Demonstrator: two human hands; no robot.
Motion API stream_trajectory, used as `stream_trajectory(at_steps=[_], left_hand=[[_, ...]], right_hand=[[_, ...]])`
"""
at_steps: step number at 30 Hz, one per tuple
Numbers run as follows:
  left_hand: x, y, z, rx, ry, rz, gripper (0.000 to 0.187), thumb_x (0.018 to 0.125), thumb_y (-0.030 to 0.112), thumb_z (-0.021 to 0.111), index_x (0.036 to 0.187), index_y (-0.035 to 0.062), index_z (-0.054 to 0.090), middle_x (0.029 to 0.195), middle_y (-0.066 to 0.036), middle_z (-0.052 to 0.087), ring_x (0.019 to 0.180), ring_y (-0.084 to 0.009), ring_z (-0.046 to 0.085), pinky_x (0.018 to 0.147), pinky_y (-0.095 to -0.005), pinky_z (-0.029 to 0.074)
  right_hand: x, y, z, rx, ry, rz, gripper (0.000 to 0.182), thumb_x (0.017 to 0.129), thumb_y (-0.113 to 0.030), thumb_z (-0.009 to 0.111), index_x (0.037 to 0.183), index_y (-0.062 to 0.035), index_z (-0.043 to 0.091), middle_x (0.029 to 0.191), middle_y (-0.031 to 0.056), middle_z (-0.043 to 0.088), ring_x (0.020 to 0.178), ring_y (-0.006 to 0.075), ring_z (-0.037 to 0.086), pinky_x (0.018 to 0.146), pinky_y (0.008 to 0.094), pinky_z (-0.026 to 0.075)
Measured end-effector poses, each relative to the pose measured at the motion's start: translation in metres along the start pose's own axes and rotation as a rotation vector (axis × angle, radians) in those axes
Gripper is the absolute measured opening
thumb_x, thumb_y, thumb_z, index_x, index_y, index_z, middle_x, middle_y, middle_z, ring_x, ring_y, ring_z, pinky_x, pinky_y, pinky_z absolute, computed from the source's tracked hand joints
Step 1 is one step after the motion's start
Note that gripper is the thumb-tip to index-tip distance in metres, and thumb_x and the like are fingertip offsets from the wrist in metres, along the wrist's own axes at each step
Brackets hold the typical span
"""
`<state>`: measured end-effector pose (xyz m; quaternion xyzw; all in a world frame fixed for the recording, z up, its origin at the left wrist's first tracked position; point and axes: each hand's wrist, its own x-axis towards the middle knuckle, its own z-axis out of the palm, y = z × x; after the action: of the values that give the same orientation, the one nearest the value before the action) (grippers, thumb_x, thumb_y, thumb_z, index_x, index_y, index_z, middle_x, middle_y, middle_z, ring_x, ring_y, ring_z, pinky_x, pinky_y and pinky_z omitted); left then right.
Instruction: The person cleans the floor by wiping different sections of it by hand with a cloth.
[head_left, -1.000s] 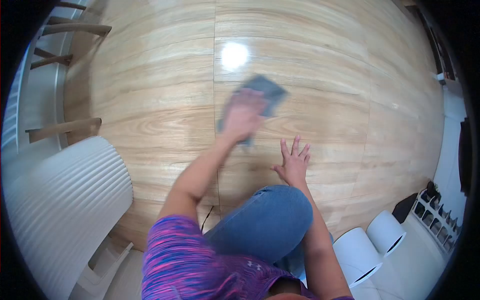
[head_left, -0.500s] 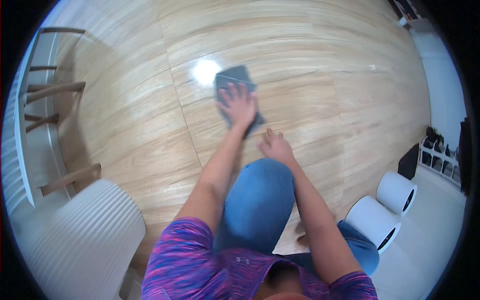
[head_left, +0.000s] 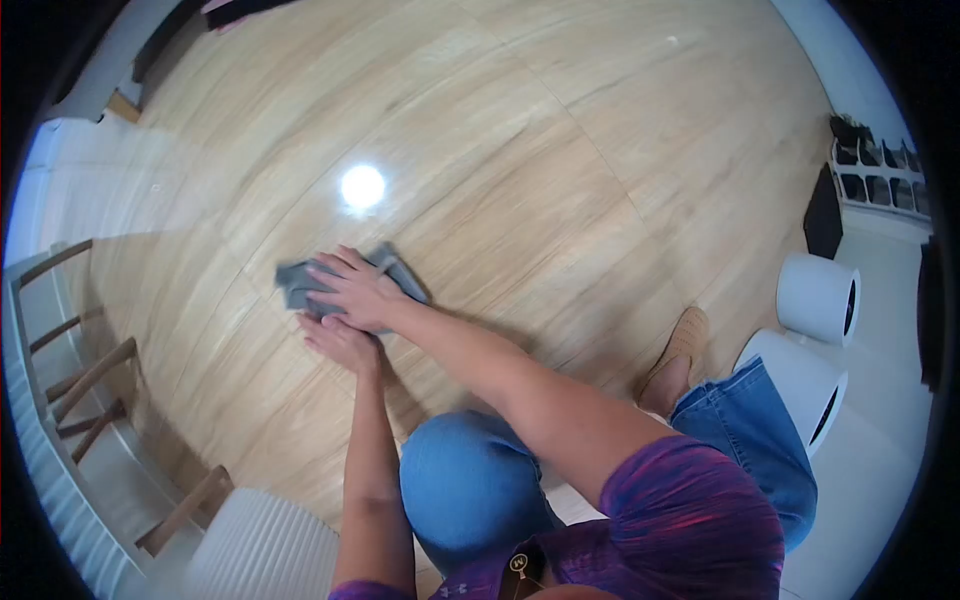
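A grey cloth [head_left: 405, 278] lies crumpled and partly folded on the wood-look floor. My right hand [head_left: 360, 292] presses flat on it with the fingers spread, the arm reaching across my body to the left. Just below, my left hand [head_left: 345, 345] rests at the near edge of the cloth, fingers stretched out and its fingertips close to the right hand. Part of the cloth is hidden under the right hand.
My bent knee [head_left: 475, 465] in jeans is close behind the hands. Wooden legs [head_left: 95, 380] and a white ribbed piece [head_left: 262, 548] stand at left. White cylinders [head_left: 818, 298], a dark panel [head_left: 824, 215] and a white rack [head_left: 882, 180] line the right side.
The view has turned left. The cloth was under my left hand; now my right hand has come across onto it, and the left sits at its near edge.
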<state>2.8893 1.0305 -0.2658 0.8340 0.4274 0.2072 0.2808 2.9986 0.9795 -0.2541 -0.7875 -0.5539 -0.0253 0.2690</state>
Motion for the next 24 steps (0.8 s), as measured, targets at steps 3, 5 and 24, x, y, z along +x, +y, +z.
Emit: stream_trajectory(at_steps=[3,5,24], left_hand=[[0.002,0.004,0.007,0.157,0.04,0.035,0.064,0.101,0.043,0.022,0.146,-0.0032,0.023,0.149,-0.019,0.033,0.14,-0.0337,0.024,0.115,-0.0484,0.005],[0.003,0.004,0.009,0.221,0.024,0.045,0.067,0.101,0.047,0.02,0.146,-0.0029,0.022,0.149,-0.019,0.032,0.141,-0.0312,0.024,0.115,-0.049,0.005],[0.009,-0.003,0.008,0.335,-0.031,0.105,0.069,0.098,0.048,0.028,0.145,-0.0026,0.023,0.149,-0.022,0.029,0.139,-0.0385,0.022,0.114,-0.0495,0.012]], right_hand=[[0.048,0.08,-0.029,-0.071,-0.169,0.144,0.044,0.084,-0.039,0.05,0.125,-0.024,0.059,0.14,0.008,0.048,0.136,0.0295,0.032,0.112,0.052,0.021],[0.034,0.174,-0.07,-0.203,0.121,0.287,0.044,0.086,-0.036,0.05,0.125,-0.0195,0.059,0.134,0.0065,0.053,0.131,0.0311,0.04,0.113,0.0513,0.02],[-0.091,0.005,-0.03,0.157,-0.298,0.184,0.044,0.084,-0.03,0.052,0.125,-0.0117,0.056,0.138,0.0088,0.049,0.133,0.0318,0.038,0.111,0.0499,0.026]])
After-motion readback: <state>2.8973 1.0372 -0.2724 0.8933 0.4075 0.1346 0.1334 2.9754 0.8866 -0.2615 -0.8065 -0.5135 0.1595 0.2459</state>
